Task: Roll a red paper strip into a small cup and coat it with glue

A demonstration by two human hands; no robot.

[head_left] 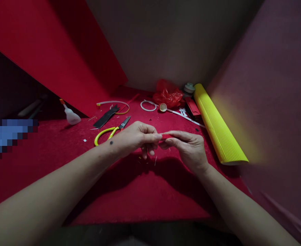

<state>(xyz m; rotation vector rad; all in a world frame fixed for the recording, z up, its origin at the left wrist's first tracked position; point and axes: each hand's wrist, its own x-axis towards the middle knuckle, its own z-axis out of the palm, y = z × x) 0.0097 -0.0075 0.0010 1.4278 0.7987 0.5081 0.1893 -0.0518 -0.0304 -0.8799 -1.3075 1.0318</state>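
Between my two hands is a small red ridged piece, like corrugated paper (166, 136). My left hand (142, 136) pinches its left end between thumb and forefinger, the other fingers curled below. From the other side, the thumb and fingers of my right hand (187, 147) grip it, covering part of it. Both hands are held above the red tabletop (140, 201). Just left of my left hand lie scissors with yellow handles (103, 134), their blades pointing away; my wrist hides part of them.
Behind lie a black strip (106, 117), a white ring coil (148, 106), a small round cup (162, 107) and a crumpled red plastic bag (168, 94). A yellow corrugated roll (218, 128) lies at right. A white squeeze bottle (72, 117) stands left, under a leaning red board (71, 51).
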